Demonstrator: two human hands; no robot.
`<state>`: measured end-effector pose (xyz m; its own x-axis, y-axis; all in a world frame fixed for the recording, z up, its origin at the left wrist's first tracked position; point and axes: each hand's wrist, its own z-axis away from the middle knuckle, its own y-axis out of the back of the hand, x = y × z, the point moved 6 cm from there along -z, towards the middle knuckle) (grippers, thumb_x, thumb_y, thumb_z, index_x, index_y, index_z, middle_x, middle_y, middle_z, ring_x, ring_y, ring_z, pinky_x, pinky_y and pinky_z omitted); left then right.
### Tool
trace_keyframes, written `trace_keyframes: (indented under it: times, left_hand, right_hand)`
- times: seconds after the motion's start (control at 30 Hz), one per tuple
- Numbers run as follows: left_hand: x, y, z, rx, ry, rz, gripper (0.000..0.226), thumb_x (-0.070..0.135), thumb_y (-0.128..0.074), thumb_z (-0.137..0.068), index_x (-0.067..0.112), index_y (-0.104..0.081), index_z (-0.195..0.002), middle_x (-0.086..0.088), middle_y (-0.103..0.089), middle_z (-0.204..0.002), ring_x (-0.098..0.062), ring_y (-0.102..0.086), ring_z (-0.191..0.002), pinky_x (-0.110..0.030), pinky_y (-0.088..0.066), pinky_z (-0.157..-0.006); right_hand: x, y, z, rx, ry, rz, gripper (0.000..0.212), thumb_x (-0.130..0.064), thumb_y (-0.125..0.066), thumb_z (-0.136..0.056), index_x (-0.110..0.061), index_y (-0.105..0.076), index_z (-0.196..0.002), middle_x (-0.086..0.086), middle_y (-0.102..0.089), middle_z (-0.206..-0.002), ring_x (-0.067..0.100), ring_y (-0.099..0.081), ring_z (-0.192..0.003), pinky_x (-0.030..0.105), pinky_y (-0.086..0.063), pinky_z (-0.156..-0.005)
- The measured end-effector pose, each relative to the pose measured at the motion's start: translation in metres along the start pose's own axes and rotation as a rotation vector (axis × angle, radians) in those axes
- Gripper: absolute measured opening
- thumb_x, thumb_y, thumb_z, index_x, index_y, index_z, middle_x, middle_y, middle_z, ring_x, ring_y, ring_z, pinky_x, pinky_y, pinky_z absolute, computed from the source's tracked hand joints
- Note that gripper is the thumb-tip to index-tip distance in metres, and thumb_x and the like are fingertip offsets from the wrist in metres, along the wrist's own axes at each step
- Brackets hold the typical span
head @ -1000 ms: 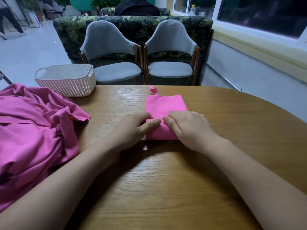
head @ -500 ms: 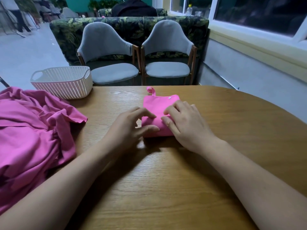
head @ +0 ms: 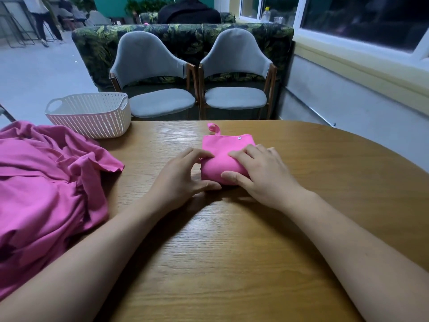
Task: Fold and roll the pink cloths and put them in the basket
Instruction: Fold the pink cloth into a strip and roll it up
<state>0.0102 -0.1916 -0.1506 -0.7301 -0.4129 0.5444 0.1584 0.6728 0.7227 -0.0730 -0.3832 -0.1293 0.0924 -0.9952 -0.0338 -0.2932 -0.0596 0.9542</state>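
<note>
From the head camera, the only view there is, the small pink cloth (head: 224,167) sits in the middle of the table (head: 232,252), straight ahead of the person. Its near part is rolled into a plump tube whose long axis runs left to right across the body. The flat remainder lies just beyond the tube, on the far side from both hands, so I'd judge the roll has to travel away from the person to finish.

The left hand (head: 183,180) cups the tube's left end, fingers curled over the top and thumb low along the table at the near side. The right hand (head: 262,175) covers the right half, fingers bent over the crest and thumb tucked against the near face. Both are wrapped round the roll, neither spread flat.

The flat far edge carries a small fabric loop (head: 214,129) at its left corner and 1 pale snap button (head: 239,138). The fabric looks smooth, thin and matte, soft enough to bulge between the fingers.

The basket (head: 92,117), white slotted plastic with cut-out handles, stands at the far left edge, nearer the left hand; I can't see inside it. A pink heap (head: 46,182) of crumpled, ruffle-edged cloth lies at the left. The table is grained wood with a rounded edge. 2 grey chairs (head: 148,66) stand behind.
</note>
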Motion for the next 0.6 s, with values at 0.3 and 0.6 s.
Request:
trace_keyframes:
  times: [0.3, 0.6]
  left_hand:
    - [0.005, -0.001, 0.003, -0.187, 0.118, 0.138, 0.048, 0.077, -0.066, -0.085, 0.043, -0.067, -0.119, 0.014, -0.075, -0.095, -0.005, -0.070, -0.090, -0.035, -0.056, -0.082]
    - [0.011, -0.004, -0.001, -0.160, 0.191, 0.053, 0.051, 0.076, -0.043, -0.093, 0.030, -0.067, -0.099, 0.010, -0.066, -0.087, -0.002, -0.061, -0.082, -0.034, -0.046, -0.074]
  right_hand:
    - [-0.003, 0.007, 0.005, -0.020, -0.047, -0.033, 0.062, -0.076, -0.016, -0.102, -0.030, -0.057, -0.095, -0.005, -0.065, -0.094, 0.026, -0.062, -0.090, 0.040, -0.041, -0.074]
    - [-0.016, 0.011, 0.014, 0.012, -0.044, 0.075, 0.059, -0.067, -0.015, -0.107, -0.027, -0.057, -0.117, 0.000, -0.056, -0.108, 0.025, -0.051, -0.104, 0.046, -0.040, -0.088]
